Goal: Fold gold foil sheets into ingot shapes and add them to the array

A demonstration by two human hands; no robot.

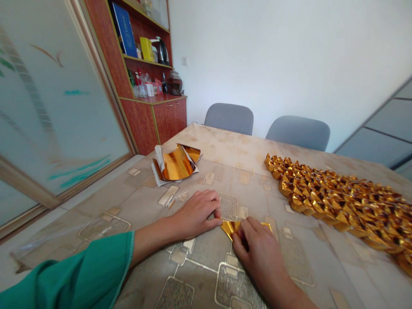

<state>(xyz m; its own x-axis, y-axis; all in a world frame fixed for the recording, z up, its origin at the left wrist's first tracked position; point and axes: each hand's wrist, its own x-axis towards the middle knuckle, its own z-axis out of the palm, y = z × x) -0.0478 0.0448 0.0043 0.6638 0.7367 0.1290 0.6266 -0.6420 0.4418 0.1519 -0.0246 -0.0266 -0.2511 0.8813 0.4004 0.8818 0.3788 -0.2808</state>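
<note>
A small folded piece of gold foil paper lies low over the tabletop between my two hands. My left hand is closed, its curled fingers and thumb meeting at the foil's left corner. The fingers of my right hand are bent down over the middle of the foil and grip it; they hide much of it, while a gold edge shows beyond the knuckles. To the right, rows of folded gold foil pieces stand packed closely together. Farther back on the left is a loose stack of gold foil sheets, curled upward, with white undersides.
A patterned cover lies over the table. Two grey chairs stand along its far side. Behind on the left is a wooden cabinet with bottles and a kettle, beside a frosted glass sliding door.
</note>
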